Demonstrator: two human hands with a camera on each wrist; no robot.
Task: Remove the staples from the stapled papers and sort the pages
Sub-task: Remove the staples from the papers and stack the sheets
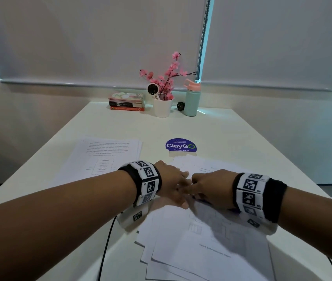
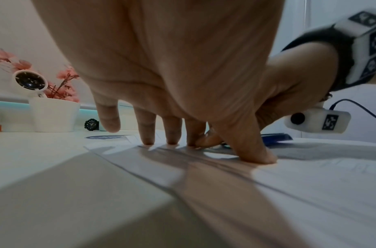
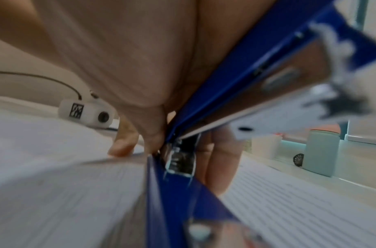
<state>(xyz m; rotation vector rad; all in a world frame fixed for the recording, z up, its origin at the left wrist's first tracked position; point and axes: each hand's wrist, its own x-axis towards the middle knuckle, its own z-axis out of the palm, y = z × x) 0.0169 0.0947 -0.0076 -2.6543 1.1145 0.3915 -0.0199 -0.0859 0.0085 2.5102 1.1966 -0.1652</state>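
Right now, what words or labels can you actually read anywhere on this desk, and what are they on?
"ClayGo": blue sticker on the table.
"Clean as you go": same sticker, lower line.
Small line above "ClayGo": too small to read surely.
Far printed page: text too small.
Near papers under both hands: blurred.
Book spines: unreadable.
Wristband blocks: square code patterns, tiny characters unreadable.

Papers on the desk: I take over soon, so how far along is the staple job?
Looks done: one neat pile lies apart at the left. In hand: the left hand presses the near papers flat while the right hand holds a blue staple tool at their corner. Left: these overlapping sheets remain unsorted; no staple is visible.
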